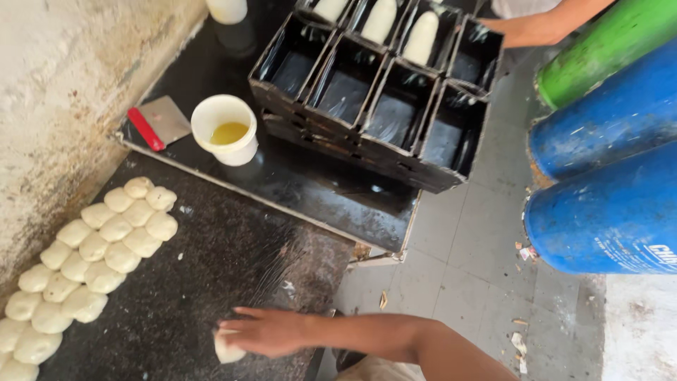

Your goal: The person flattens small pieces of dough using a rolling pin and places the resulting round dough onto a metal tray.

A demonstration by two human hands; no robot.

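My right hand (271, 331) reaches left over the dark worktop (211, 275) and curls over a small white dough piece (227, 350), pressing it against the surface. My left hand is out of sight. Several round dough balls (99, 247) lie in tight rows along the left edge by the wall. Farther back, joined black loaf tins (374, 106) stand on a black tray (331, 197). Most tins are empty, and the far ones hold long dough loaves (422, 37).
A white cup of yellow oil (226, 131) and a metal scraper with a red handle (156, 123) sit on the tray's left end. Another person's arm (536, 28) shows at the top right. Blue cylinders (606, 169) and a green cylinder (606, 42) lie on the tiled floor (451, 268).
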